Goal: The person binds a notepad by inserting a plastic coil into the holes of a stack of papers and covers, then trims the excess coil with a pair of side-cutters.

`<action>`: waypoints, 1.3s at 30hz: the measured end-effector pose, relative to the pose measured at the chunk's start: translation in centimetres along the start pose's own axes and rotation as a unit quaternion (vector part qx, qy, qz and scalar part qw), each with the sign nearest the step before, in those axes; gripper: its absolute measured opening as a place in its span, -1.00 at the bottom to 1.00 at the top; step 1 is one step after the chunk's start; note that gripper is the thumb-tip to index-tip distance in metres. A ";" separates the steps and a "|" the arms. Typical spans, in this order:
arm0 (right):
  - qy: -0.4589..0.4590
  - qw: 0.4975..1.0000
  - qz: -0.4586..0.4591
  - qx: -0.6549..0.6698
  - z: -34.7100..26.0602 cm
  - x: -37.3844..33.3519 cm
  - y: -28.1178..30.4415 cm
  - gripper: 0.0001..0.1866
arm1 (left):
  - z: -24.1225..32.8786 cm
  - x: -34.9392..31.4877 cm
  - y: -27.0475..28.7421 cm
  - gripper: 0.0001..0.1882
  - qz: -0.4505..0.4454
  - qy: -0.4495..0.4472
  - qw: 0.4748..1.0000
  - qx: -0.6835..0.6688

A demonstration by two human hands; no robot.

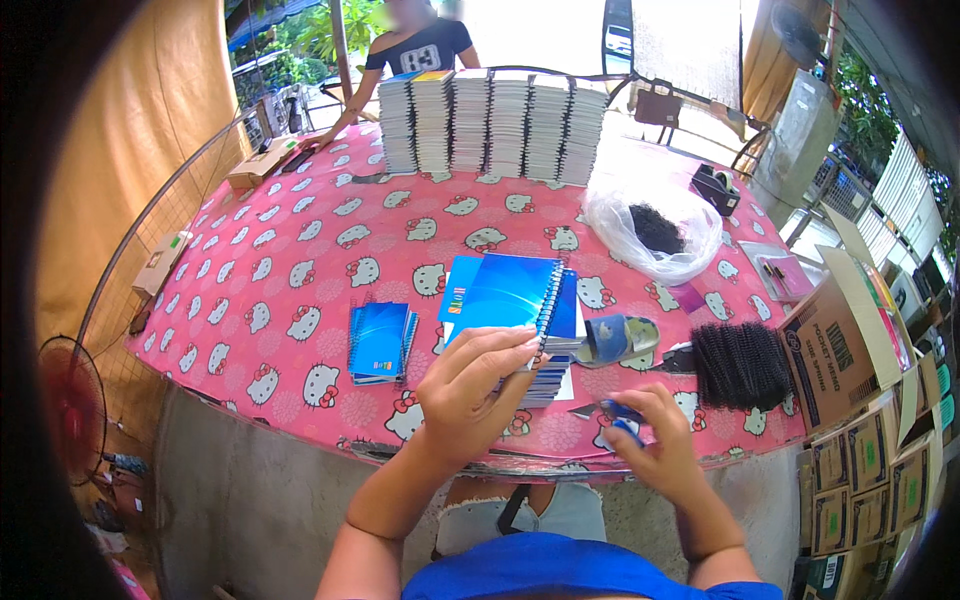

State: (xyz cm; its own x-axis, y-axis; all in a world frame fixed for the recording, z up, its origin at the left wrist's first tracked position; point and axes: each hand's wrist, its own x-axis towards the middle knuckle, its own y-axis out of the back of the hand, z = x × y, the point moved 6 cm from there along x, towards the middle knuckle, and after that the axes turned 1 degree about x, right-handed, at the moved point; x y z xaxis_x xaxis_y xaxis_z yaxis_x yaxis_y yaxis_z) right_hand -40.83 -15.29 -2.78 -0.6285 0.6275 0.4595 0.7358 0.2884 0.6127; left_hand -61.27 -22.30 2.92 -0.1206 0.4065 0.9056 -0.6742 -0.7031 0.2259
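My left hand [480, 385] is closed over the near end of a blue spiral notebook [508, 293], fingers and thumb at the lower end of its wire spiral. Beneath it is a stack of similar notebooks [548, 383], partly hidden by this hand. My right hand [655, 437], just right of the stack, grips a pair of blue-handled pliers [622, 410]; their dark tip points left toward the stack, and the jaws are too small to make out. To the left lies a smaller pile of blue spiral notebooks [380, 342].
Tall notebook stacks [490, 125] line the table's far side, a person [420, 50] behind them. Rightward are a plastic bag of black coils [655, 230], a bundle of black spirals [740, 365], a blue patterned item [618, 338], a tape dispenser [715, 188] and cartons [840, 330].
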 end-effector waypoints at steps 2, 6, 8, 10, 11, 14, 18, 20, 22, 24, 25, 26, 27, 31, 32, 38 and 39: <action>0.076 0.995 0.064 0.002 -4.9 2.6 0.1 -0.56 | 0.7 0.1 -0.5 -0.73 -0.005 -0.012 1.000 0.005; 0.050 0.997 0.062 0.012 -5.4 3.8 -0.9 -0.53 | 1.1 0.2 -0.6 -0.72 -0.002 -0.009 1.000 0.009; 0.015 0.994 0.039 0.098 -4.6 3.6 -1.1 -0.51 | 1.1 0.2 -0.4 -0.72 -0.002 -0.009 1.000 0.005; 0.049 0.994 0.086 0.045 -4.7 3.5 -0.5 -0.53 | 1.2 0.1 -0.5 -0.72 0.002 -0.012 1.000 0.009; 0.067 0.992 0.104 0.010 -5.2 3.6 -0.3 -0.53 | 1.3 0.1 -0.5 -0.72 0.005 -0.014 1.000 0.010; 0.017 0.996 0.027 0.084 -4.1 4.0 -1.0 -0.54 | 1.2 0.1 -0.8 -0.74 -0.001 -0.017 1.000 0.010; -0.055 0.970 -0.067 0.225 -2.1 3.6 -2.9 -0.54 | 1.5 0.0 0.0 -0.77 -0.015 -0.041 0.999 0.030; -0.078 0.951 -0.102 0.282 -1.5 2.9 -4.0 -0.54 | 1.1 -0.1 0.7 -0.78 -0.009 -0.041 0.999 0.034; -0.105 0.925 -0.134 0.341 -0.2 2.0 -5.5 -0.54 | -1.8 -0.7 3.0 -0.80 0.053 0.029 0.995 0.076; -0.097 0.993 -0.058 0.040 4.0 -0.4 -4.5 -0.53 | -5.3 -1.3 8.2 -0.79 0.296 0.207 0.933 -0.005; -0.105 0.990 -0.019 -0.088 6.6 -2.0 -4.2 -0.53 | -5.9 -0.8 10.6 -0.81 0.317 0.177 0.931 0.029; -0.081 0.985 -0.016 -0.151 7.9 -3.3 -4.6 -0.54 | -6.7 -0.2 13.0 -0.83 0.337 0.145 0.928 0.064; -0.065 0.974 -0.011 -0.218 9.3 -4.6 -5.0 -0.54 | -8.2 0.8 13.9 -0.83 0.314 0.131 0.938 0.071; -0.029 0.975 0.031 -0.218 10.9 -3.1 -1.2 -0.55 | -13.3 3.2 13.2 -0.76 0.040 0.045 0.916 0.396; -0.057 0.965 0.059 -0.247 13.2 -2.1 1.5 -0.56 | -16.1 2.3 12.1 -0.73 -0.063 0.116 0.908 0.397; -0.416 0.730 0.159 -0.518 24.0 -0.9 17.1 -0.44 | -26.6 -10.7 7.6 -0.51 -0.281 0.105 0.836 0.459; -0.420 0.747 0.127 -0.499 26.3 -1.7 17.6 -0.47 | -27.1 -9.5 7.0 -0.49 -0.297 0.149 0.834 0.442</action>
State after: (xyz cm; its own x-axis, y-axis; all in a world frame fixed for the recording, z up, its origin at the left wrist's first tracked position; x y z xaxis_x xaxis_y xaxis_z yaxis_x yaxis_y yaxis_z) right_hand -20.19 7.80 -9.68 0.1886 0.9235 0.3341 -0.0138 -0.3377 0.9412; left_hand -84.57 -15.26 -13.79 -0.2209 0.8699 0.4409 0.1040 -0.4285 0.8975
